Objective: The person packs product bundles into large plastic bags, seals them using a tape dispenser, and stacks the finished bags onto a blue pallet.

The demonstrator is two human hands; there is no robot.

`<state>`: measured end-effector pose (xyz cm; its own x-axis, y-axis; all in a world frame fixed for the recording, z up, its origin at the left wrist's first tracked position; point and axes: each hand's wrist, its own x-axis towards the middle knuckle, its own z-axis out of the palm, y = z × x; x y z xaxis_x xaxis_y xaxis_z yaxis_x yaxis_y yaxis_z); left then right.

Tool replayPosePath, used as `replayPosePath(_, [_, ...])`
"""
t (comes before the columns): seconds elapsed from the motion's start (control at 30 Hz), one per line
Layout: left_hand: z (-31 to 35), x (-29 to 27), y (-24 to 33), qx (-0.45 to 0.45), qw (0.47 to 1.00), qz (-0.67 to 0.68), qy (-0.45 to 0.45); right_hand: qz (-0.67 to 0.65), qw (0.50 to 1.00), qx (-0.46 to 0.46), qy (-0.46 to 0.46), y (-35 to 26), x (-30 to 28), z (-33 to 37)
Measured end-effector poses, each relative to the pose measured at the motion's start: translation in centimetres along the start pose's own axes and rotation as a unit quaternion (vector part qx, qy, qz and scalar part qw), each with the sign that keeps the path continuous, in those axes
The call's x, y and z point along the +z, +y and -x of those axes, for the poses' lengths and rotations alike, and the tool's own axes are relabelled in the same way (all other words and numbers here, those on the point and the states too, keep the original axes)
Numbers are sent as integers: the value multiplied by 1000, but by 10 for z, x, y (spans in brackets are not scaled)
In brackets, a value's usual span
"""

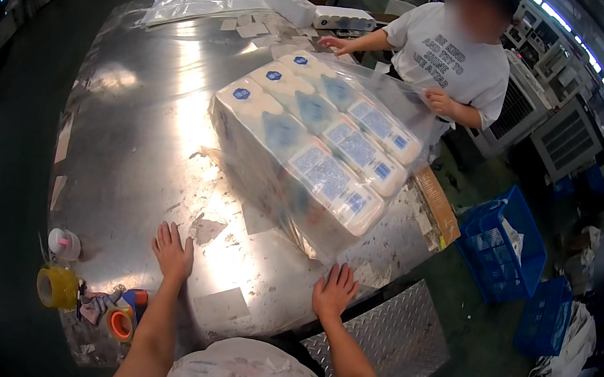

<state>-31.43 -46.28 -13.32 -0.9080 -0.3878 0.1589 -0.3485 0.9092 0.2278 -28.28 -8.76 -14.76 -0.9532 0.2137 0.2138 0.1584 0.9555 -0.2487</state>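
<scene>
My left hand [172,251] lies flat on the metal table [126,162], fingers stretched out, with nothing in it. Likewise empty, my right hand [335,292] rests near the table's front right edge, its fingers spread. Just beyond the right hand sits a large bundle of wrapped packs [297,145], white with blue labels, inside a clear plastic bag [244,156]. Neither hand visibly touches the bundle. Across the table a co-worker [453,63] in a white T-shirt has one hand [440,101] at the bag's loose film and the other stretched over the table.
By the table's left front corner are a roll of yellow tape [57,287], a tape dispenser [122,322] and a small white container [64,243]. Clear plastic sheets [204,6] lie at the far side. Blue crates [502,250] and a diamond-plate metal sheet [389,338] are at the right.
</scene>
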Motion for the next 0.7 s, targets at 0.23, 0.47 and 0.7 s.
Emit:
replayPosePath(0.23, [-2, -6, 4, -7, 1000, 14, -14, 12, 1000, -6, 4, -1, 2, -2])
replayPosePath(0.47, [5, -3, -2, -33, 998, 15, -49, 22, 999, -15, -22, 5, 10, 4])
replayPosePath(0.7, [103, -17, 17, -1, 966, 248, -67, 97, 994, -42, -17, 20, 16, 3])
